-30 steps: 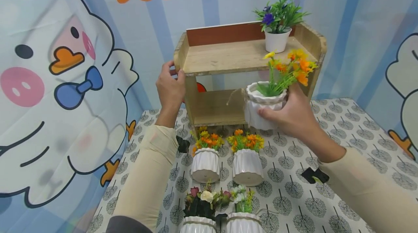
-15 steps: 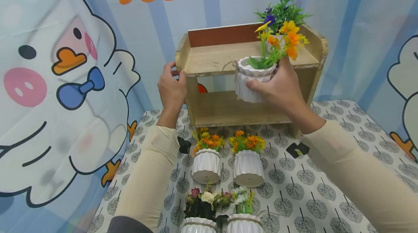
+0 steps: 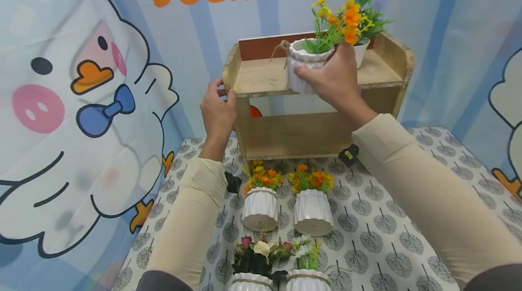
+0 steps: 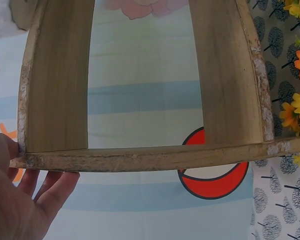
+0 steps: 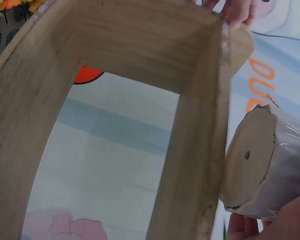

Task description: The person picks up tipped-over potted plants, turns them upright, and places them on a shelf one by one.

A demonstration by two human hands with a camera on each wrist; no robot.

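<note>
My right hand (image 3: 336, 78) grips a white fluted flowerpot (image 3: 302, 66) with yellow and orange artificial flowers (image 3: 344, 21) and a twine bow. The pot is at the front edge of the top board of a wooden two-tier shelf (image 3: 261, 73). From the right wrist camera, the pot's round base (image 5: 250, 155) with its small hole shows beside that board. My left hand (image 3: 219, 112) holds the shelf's upper left corner, its fingers round the side panel (image 4: 130, 161) in the left wrist view. Behind my right hand, a smaller white pot (image 3: 360, 50) with a green plant stands on the top board, partly covered.
In front of the shelf are two white pots (image 3: 261, 211) (image 3: 313, 214) with orange flowers. Nearer stand a pot with roses (image 3: 249, 282) and one with white flowers (image 3: 307, 279), cut by the frame. A tree-patterned cloth (image 3: 383, 218) covers the table; a duck-print curtain (image 3: 195, 46) hangs behind.
My right hand has raised the flowerpot up and to the left, from in front of the lower opening to the top board's front edge. My left hand keeps its hold on the shelf corner.
</note>
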